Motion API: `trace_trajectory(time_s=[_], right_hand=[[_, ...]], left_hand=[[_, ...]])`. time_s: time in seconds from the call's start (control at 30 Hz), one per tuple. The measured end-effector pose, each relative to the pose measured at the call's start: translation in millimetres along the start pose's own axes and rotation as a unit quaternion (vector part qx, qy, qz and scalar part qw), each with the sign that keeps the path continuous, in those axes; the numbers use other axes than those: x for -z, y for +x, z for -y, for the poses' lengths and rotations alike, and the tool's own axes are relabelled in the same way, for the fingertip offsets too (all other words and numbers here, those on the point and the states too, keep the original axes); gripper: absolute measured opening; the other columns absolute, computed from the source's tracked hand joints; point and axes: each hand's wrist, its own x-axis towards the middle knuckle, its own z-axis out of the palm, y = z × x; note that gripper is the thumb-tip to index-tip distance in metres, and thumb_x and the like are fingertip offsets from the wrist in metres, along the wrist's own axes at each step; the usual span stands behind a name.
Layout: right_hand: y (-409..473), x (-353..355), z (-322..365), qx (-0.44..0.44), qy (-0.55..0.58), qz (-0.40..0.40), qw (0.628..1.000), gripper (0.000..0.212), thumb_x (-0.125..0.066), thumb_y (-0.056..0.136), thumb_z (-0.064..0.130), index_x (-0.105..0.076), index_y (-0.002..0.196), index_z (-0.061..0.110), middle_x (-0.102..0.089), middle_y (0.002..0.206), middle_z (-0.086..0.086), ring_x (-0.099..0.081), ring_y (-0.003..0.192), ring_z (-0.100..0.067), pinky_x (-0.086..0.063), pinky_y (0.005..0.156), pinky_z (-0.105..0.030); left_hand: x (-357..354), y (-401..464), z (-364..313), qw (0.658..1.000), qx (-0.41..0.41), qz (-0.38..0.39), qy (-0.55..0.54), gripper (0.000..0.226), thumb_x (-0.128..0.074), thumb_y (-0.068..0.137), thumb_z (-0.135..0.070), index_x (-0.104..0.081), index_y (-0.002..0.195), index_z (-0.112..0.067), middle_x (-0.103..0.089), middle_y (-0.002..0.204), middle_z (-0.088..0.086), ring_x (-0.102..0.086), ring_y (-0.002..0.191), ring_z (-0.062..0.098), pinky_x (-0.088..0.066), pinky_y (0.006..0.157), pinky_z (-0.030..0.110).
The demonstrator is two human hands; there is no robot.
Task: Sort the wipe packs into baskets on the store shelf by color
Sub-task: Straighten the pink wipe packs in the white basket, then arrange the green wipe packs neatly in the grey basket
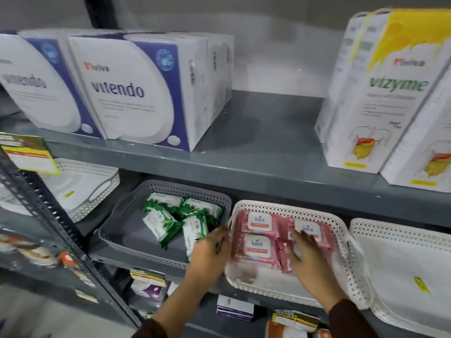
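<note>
A grey basket (117, 230) on the middle shelf holds several green wipe packs (185, 215). Right of it, a white perforated basket (341, 230) holds several pink wipe packs (258, 225). My left hand (210, 252) rests on the left rim of the white basket, between the two baskets, fingers curled at the rim. My right hand (307, 254) lies flat, fingers spread, on the pink packs at the basket's middle. Whether either hand grips anything is hidden.
Another white basket (402, 264) sits at the far right, and one more (80, 184) at the left behind a slotted steel upright (48, 211). White boxes (136, 89) and tall cartons (380, 93) stand on the shelf above. Small packs lie on the shelf below.
</note>
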Motion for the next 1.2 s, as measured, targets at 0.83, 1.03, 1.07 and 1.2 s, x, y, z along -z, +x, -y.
trace_trajectory(time_s=[0.83,1.03,1.07,1.2], right_hand=[[110,-133,216,-0.009,-0.103,0.175,0.979,0.041,-0.051,0.08,-0.003,-0.071,0.115,0.005,-0.068,0.124,-0.017,-0.062,0.116,-0.032,-0.048,0.09,-0.028],[67,-121,223,-0.068,-0.181,0.21,0.958,0.02,-0.05,0.093,0.009,-0.057,0.075,0.005,-0.061,0.077,-0.012,-0.065,0.081,-0.029,-0.038,0.053,-0.022],[61,-121,226,-0.091,-0.177,0.219,0.955,0.026,-0.05,0.093,0.01,-0.051,0.068,0.007,-0.055,0.071,-0.009,-0.061,0.071,-0.025,-0.033,0.046,-0.023],[50,-127,231,-0.157,-0.127,0.188,0.961,0.026,-0.05,0.097,0.015,-0.062,0.11,-0.004,-0.066,0.113,-0.022,-0.064,0.102,-0.033,-0.041,0.067,-0.025]], left_hand=[[117,49,36,0.609,0.518,0.083,-0.595,0.051,-0.032,0.095,-0.035,-0.043,0.068,0.008,-0.06,0.054,0.028,-0.05,0.07,0.034,-0.043,0.076,0.043],[127,56,61,0.722,0.483,0.127,-0.479,0.044,-0.03,0.098,-0.042,-0.044,0.072,-0.009,-0.054,0.047,0.009,-0.054,0.052,0.024,-0.048,0.054,0.028],[124,57,67,0.742,0.474,0.117,-0.459,0.041,-0.031,0.098,-0.041,-0.045,0.076,-0.01,-0.053,0.054,0.005,-0.05,0.053,0.021,-0.051,0.073,0.03],[110,67,88,0.77,0.423,0.083,-0.47,0.027,-0.03,0.101,-0.029,-0.045,0.081,-0.02,-0.04,0.077,0.001,-0.04,0.068,0.013,-0.019,0.109,0.045]])
